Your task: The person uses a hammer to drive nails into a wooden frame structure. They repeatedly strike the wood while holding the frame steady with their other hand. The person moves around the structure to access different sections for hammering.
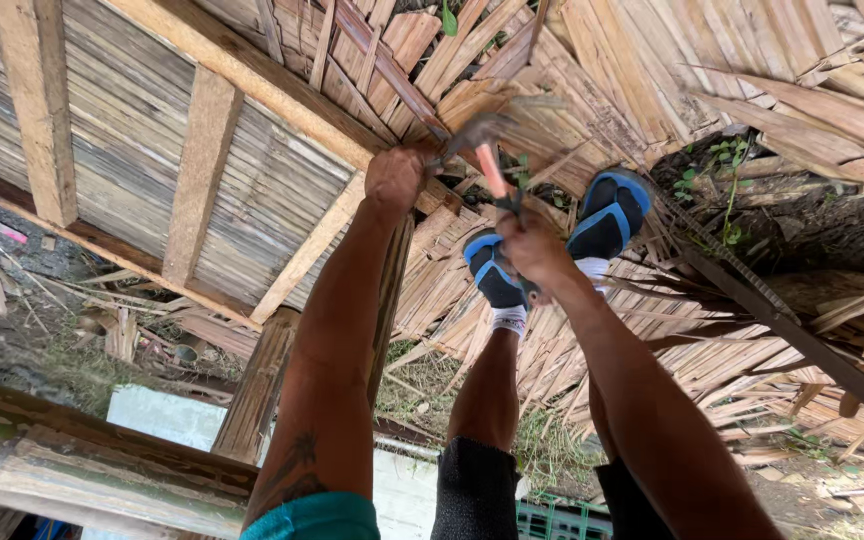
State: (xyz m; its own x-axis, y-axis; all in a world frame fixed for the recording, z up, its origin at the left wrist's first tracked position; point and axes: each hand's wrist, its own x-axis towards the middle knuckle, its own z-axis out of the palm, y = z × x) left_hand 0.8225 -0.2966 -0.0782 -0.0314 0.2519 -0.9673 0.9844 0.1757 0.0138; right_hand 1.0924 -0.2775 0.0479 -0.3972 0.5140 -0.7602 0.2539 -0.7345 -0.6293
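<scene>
Both hands meet at a claw hammer point(485, 150) in the head view. Right hand point(535, 248) is closed around the lower end of its orange handle; left hand point(395, 177) is closed on the wooden beam point(252, 75) just beside the hammer's metal head, though what its fingers pinch there I cannot tell. The hammer's long axis runs from the right hand up and leftward to the head, whose claw sits against the beam's edge, touching or nearly so. Left hand lies nearer the head. Below the hands, two blue shoes point(607, 215) stand on split bamboo slats point(712, 350).
</scene>
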